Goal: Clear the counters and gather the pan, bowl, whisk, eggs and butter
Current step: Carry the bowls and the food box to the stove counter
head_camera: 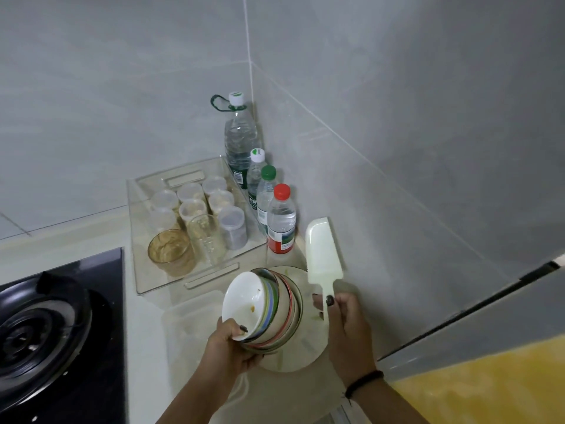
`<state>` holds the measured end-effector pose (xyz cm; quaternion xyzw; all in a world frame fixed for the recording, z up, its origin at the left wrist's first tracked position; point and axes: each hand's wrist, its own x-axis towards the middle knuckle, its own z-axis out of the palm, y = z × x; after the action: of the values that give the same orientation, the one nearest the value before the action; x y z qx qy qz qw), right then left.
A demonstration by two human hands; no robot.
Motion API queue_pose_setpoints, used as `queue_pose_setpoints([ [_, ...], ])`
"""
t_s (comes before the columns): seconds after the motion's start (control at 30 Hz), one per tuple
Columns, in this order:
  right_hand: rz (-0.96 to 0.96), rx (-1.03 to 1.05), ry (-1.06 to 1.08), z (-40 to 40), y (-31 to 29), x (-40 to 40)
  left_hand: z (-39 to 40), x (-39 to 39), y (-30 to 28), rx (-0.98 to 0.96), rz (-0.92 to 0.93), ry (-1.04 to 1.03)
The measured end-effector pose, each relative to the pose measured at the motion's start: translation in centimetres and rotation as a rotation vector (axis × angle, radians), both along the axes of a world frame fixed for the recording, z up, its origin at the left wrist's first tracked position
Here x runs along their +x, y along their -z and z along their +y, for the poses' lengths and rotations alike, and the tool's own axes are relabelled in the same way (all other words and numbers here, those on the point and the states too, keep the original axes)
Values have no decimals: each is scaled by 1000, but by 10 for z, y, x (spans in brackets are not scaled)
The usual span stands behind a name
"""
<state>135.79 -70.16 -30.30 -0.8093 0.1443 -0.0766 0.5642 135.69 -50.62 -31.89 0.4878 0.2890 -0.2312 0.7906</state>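
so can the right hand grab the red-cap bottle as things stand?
Probably not yet: the right hand grips the white spatula, whose blade stands right beside the red-cap bottle. The path looks open, but the hand is occupied.

**One head camera, looking down into the counter corner**

Just the one view here, worn on the head, wide-angle, tilted forward and down. It faces the corner where two grey tiled walls meet, with the counter (146, 301) below. Both forearms reach in from the bottom edge, close to the lens. The stove (46, 325) sits at the left edge, the bottles (263, 191) mid-frame in the corner. Straight lines bow near the edges.
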Motion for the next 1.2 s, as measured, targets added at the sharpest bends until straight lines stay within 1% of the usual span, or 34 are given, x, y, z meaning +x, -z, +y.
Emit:
queue_pose_setpoints([
  [0.07,4,72,-20,3,0,6,-5,4,2,-7,1,-13],
  [0.17,24,39,-16,3,0,13,-12,9,4,-12,-25,-11],
  [0.3,83,125,0,-1,6,18,-19,13,6,3,-53,-28],
  [0.43,102,182,-2,-7,3,20,-23,17,10,28,-68,-32],
  [0.63,102,137,19,-12,16,19,-26,22,18,20,-81,-4],
  [0.93,113,186,2,-10,23,22,-24,23,23,4,-94,23],
  [1.2,103,113,-35,-12,18,20,-26,25,23,63,-93,35],
])
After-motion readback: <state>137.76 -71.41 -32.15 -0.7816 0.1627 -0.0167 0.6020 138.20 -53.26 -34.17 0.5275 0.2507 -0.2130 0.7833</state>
